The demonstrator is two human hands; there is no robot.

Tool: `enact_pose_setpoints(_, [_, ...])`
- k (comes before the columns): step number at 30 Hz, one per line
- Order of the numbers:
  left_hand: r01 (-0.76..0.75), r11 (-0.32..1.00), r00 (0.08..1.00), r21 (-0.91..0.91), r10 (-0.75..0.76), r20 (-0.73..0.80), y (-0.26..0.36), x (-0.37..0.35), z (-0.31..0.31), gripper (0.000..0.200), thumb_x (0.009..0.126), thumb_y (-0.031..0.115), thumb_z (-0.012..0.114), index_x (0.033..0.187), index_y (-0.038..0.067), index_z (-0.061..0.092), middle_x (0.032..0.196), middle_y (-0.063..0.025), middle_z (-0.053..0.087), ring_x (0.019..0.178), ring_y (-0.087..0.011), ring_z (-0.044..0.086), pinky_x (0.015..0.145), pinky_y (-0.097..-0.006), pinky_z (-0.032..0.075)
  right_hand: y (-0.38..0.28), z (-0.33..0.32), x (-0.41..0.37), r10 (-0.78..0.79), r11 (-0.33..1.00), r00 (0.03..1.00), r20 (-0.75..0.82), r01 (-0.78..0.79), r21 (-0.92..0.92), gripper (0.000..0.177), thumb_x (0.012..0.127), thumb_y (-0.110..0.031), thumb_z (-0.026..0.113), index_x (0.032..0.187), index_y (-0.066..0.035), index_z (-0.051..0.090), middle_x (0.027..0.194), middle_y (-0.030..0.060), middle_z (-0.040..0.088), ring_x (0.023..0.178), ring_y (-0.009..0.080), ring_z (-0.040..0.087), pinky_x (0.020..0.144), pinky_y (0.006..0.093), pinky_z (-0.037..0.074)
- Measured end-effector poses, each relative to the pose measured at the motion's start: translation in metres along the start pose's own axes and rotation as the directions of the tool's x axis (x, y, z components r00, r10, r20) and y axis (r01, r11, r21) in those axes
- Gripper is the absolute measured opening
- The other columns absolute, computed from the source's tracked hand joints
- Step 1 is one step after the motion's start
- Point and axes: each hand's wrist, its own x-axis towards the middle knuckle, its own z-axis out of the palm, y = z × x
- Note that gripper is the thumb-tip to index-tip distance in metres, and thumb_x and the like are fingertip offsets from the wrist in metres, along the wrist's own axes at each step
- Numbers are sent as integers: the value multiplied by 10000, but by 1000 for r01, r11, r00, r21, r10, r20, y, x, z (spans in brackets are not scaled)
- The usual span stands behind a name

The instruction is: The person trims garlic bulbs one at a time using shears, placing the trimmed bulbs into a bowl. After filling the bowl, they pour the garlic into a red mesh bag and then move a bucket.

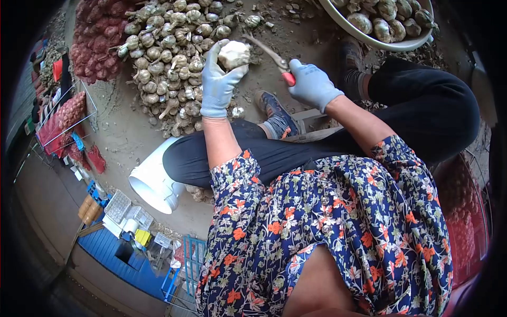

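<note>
A whitish garlic bulb [234,54] sits in my gloved left hand [217,79], the fingers and thumb curved round it. My gloved right hand [311,84] is closed on the red handle of a cutting tool [270,53], whose long blades point up and left toward the bulb without touching it. Between the two hands there is a gap. Just left of and behind my left hand lies a large heap of garlic bulbs [166,58] on the ground.
Red mesh sacks of garlic [97,42] stand at the upper left. A basin of large bulbs [393,45] is at the upper right. A white bucket [153,179] lies tipped beside my knee. Cluttered blue shelving [113,259] is at the lower left.
</note>
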Motion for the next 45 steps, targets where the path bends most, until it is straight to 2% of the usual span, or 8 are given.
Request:
enact_pose_setpoints(4, [131,579,988,-805,-12,152,-12,5,-1,628,709,-9,675,1287,39,433,1123,-103,574,949,-236,607,839,-341,542,10,-7,-5,-14,963,978,210,-44,266,388,818,-351,594,999,-15,527,927,249,624,947,397,603,821,421,471])
enact_pose_setpoints(22, [145,873,981,-467,-190,-51,-13,27,46,531,714,19,640,1201,83,436,1043,-61,545,884,-145,590,721,-255,537,4,3,-12,62,903,997,49,-77,423,325,818,-309,596,915,-8,519,856,284,605,868,432,589,729,457,463])
enact_pose_setpoints(28, [-758,579,611,300,791,16,83,91,180,414,726,50,692,1109,132,559,985,-103,572,905,-251,586,735,-382,514,47,34,-9,47,779,961,272,-206,592,383,954,-269,519,1284,-84,463,1226,76,548,1128,188,517,978,346,412])
enact_pose_setpoints(30, [-696,577,672,428,733,103,77,118,237,417,742,169,682,1139,208,561,1067,-161,537,1062,-370,500,886,-509,432,159,178,7,-291,-129,828,480,-531,837,507,964,-329,482,1384,-57,400,1445,101,374,1322,175,334,1098,326,262])
enact_pose_setpoints(33, [-557,525,775,643,606,177,62,148,285,415,769,358,644,1168,270,569,1314,-241,354,1258,-478,265,1013,-639,206,0,-14,4,172,982,833,525,-106,-154,471,998,-349,390,1372,-64,422,1352,116,477,1233,240,448,1048,349,328])
enact_pose_setpoints(36, [-652,663,741,368,660,124,84,153,274,411,758,427,625,1121,234,621,1358,-240,359,1301,-468,262,1039,-621,215,148,175,10,132,259,984,118,-149,954,341,873,-287,620,1093,-32,568,949,109,619,879,190,602,740,361,488])
enact_pose_setpoints(38, [-789,536,550,300,834,-46,83,161,224,351,750,389,612,1029,179,645,1159,-169,516,1079,-370,496,901,-498,409,89,85,15,191,353,953,236,-291,889,272,850,-249,629,1010,-36,568,816,70,584,734,158,571,640,331,472])
enact_pose_setpoints(45, [380,457,864,804,134,-485,-27,209,-66,443,780,50,573,1210,74,465,1241,-251,422,983,-427,583,798,-449,505,64,36,28,377,431,883,279,-434,791,203,838,-189,618,988,-62,568,765,23,546,607,120,517,539,298,443])
